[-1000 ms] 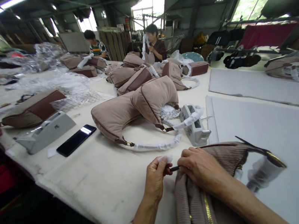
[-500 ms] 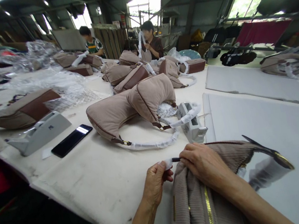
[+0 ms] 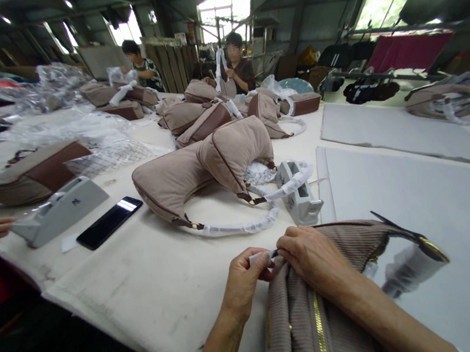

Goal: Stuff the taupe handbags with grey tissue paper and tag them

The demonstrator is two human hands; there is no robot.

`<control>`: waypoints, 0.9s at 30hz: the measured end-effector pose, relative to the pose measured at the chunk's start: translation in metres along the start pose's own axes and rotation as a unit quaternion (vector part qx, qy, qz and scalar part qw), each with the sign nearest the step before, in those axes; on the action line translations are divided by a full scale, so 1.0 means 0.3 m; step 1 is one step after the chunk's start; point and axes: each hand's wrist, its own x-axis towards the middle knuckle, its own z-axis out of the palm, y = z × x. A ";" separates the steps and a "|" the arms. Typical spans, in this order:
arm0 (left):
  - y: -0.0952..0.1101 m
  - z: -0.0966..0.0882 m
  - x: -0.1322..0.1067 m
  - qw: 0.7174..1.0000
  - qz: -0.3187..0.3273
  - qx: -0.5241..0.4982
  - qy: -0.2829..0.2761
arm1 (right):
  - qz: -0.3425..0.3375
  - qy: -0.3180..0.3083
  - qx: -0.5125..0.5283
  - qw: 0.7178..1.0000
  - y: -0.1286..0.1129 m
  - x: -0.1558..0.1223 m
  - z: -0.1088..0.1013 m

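A taupe corduroy bag (image 3: 296, 321) lies at the near side of the pale table (image 3: 128, 288), its lower end running out of view and its right side against a white sheet (image 3: 446, 214). Its cloth is finely ribbed and soft, falling into deep lengthwise folds left of a gold-toothed zip (image 3: 320, 329); a dark brown trim (image 3: 349, 222) edges the top. At the far right corner a dark strap carries a bright gold fitting (image 3: 435, 250), next to a stretch wrapped in cloudy white film (image 3: 410, 270). The right hand (image 3: 311, 250) presses on the top left corner, its fingers curled and closed on the cloth beside a small dark tab (image 3: 274, 252). The left hand (image 3: 245, 278) pinches a white slip (image 3: 257, 258) between thumb and forefinger, right at that tab; the fingers cover the spot, so whether the slip goes around the tab or only touches it is hard to tell. Just beyond the bag stands a grey tape dispenser (image 3: 304, 203), near two smooth taupe bags (image 3: 173, 177) with white-wrapped handles (image 3: 243, 226).
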 end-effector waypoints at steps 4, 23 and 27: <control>-0.023 -0.005 0.042 0.999 -0.011 -0.033 0.039 | -0.057 0.023 0.005 0.998 -0.002 0.002 0.018; 0.037 0.036 0.010 0.986 0.019 -0.162 0.027 | -0.082 0.153 0.247 0.953 -0.004 0.006 0.036; 0.056 0.070 -0.018 0.993 0.098 -0.070 -0.013 | -0.045 0.199 0.328 0.923 0.005 0.007 0.029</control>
